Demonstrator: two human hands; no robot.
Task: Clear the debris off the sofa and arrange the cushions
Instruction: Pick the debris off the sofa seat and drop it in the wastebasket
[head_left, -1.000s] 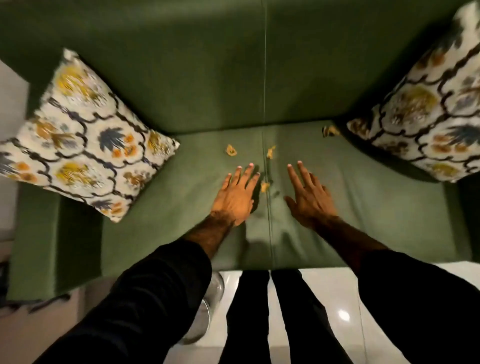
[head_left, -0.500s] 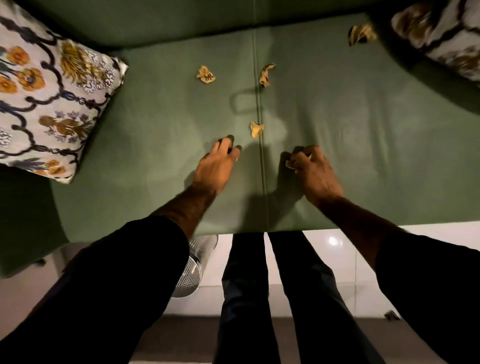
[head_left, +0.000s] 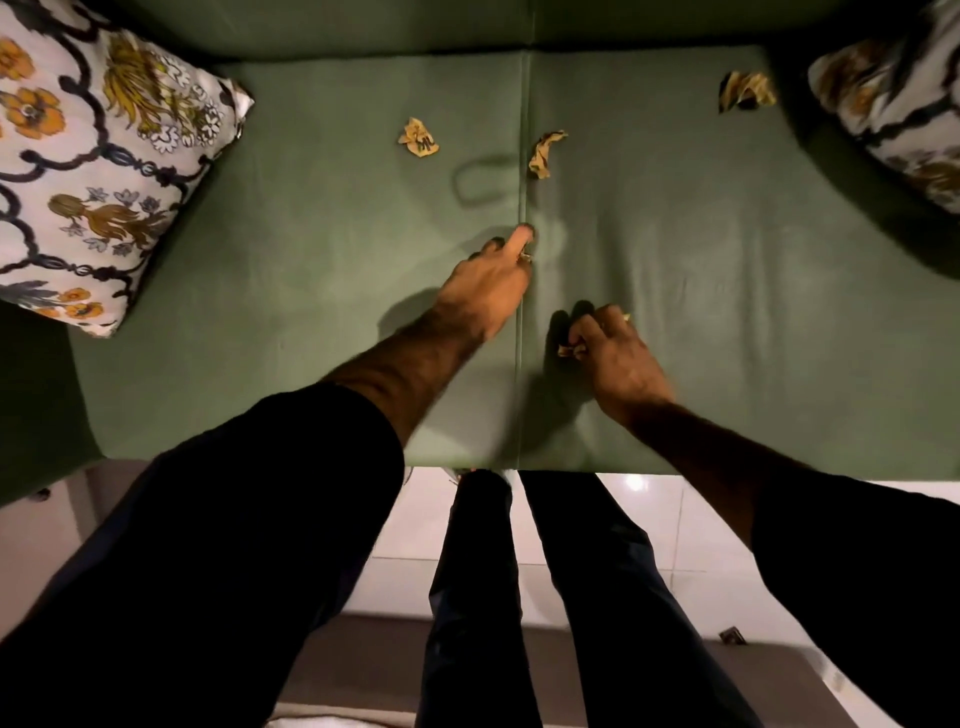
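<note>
A person leans over a green sofa. The left hand reaches to the seam in the middle of the seat. Its fingers are curled around a tiny bit of paper, and only a sliver of it peeks out. The right hand rests on the seat just beside the seam, closed around a crumpled scrap that is mostly hidden.

Three more paper scraps lie farther back: one left of the seam, one just right of it, and one near the right cushion. That cushion is dark, blurry and cut off by the edge. The left cushion is cut off too.
</note>
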